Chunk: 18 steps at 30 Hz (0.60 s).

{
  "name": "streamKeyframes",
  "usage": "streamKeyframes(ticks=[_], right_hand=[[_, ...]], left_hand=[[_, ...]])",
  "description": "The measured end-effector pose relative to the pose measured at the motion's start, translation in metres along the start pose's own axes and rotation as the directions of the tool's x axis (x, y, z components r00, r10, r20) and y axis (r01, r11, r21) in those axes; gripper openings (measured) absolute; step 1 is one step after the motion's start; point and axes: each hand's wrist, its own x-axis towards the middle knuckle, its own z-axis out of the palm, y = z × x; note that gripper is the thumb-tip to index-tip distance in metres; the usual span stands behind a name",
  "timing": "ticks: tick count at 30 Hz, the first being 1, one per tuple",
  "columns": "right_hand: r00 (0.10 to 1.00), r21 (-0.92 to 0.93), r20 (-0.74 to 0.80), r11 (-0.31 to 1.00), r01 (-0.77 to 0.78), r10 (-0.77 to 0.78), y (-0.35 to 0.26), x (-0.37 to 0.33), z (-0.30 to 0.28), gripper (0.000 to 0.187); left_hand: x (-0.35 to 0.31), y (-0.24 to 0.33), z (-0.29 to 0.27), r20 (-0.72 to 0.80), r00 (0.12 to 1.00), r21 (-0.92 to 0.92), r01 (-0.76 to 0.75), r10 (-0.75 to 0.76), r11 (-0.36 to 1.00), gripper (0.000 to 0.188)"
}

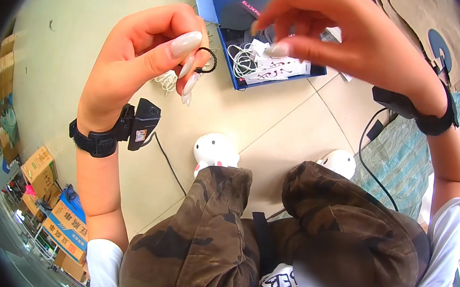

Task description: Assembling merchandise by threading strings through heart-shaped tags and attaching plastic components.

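An open blue box (277,82) on the tiled floor holds a white cable (242,61) at its near left corner, a white card (285,71) with black handwriting along its near edge, and pink-lettered dark card (231,16). The left hand (130,49) pinches a black loop (215,61) at its fingertips, seen just outside the left edge. The right hand (350,36) is over the box, curved fingers apart from thumb; any contact below is hard to judge.
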Motion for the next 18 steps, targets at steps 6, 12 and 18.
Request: streamKeyframes(ticks=[6, 12, 18], right_hand=[[0.998, 0.037, -0.036, 0.998, 0.055, -0.054, 0.008, 0.000, 0.031, 0.031], [0.995, 0.365, -0.044, 0.929, -0.064, 0.086, 0.016, 0.001, 0.041, 0.019], [0.992, 0.378, 0.033, 0.917, -0.125, 0.122, 0.011, -0.002, 0.024, 0.019]], left_hand=[[0.002, 0.001, 0.005, 0.014, 0.999, -0.043, -0.031, 0.032, 0.999, 0.018], [0.011, -0.002, 0.010, 0.029, 0.999, 0.034, 0.019, -0.020, 0.999, 0.017], [0.009, 0.003, 0.007, -0.032, 0.998, 0.059, 0.057, -0.055, 0.997, 0.021]])
